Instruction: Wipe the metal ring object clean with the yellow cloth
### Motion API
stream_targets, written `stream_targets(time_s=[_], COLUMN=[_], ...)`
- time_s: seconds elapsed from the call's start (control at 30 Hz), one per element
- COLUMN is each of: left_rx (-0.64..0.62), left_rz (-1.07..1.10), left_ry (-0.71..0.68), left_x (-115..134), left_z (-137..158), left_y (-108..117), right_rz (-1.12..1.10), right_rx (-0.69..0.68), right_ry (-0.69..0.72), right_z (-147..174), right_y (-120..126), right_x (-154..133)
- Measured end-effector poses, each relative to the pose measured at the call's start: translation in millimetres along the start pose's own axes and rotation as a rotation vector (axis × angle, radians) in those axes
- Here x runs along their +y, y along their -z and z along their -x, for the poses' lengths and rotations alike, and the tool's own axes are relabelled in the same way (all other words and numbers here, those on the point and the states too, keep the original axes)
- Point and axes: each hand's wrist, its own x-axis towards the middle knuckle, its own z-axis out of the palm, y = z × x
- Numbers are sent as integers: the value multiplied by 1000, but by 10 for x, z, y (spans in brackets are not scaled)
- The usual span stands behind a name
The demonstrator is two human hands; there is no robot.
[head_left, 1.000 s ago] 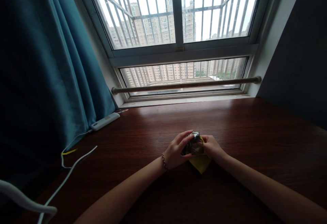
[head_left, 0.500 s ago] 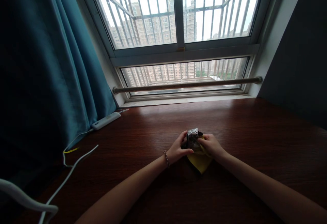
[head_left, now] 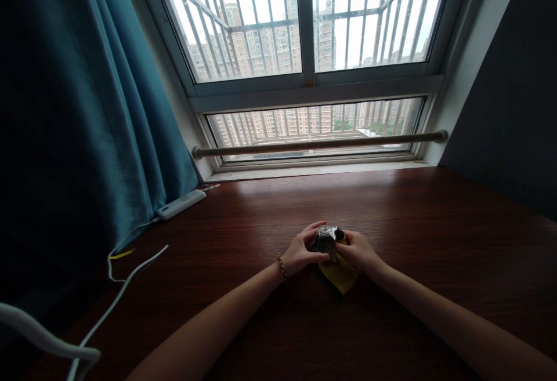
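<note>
Left hand (head_left: pixel 300 254): thumb and fingers half curled, spread around the left side of the shiny object (head_left: pixel 326 239), gripping it.
Right hand (head_left: pixel 360 251): fingers bent nearly closed, pinching the yellow cloth (head_left: pixel 341 278) at the object's right side.
Shiny object: between both hands over the brown tabletop (head_left: pixel 435 213); cannot tell whether it touches the wood.
Yellow cloth: one corner points near.
Far left: white oblong device (head_left: pixel 181 204) beside the blue curtain (head_left: pixel 139 137).

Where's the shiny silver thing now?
In the head view, the shiny silver thing is just right of centre, between the left hand and right hand, by the yellow cloth.
</note>
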Motion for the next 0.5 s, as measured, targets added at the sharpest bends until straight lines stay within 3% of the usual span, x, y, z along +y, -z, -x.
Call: stream_targets(time_s=[0.5], left_rx=[110], left_rz=[-52], left_ry=[-59], left_x=[-92], left_z=[23], left_y=[-117], right_rz=[54], right_rx=[122], right_ry=[16], right_z=[8], right_y=[-47], right_x=[3])
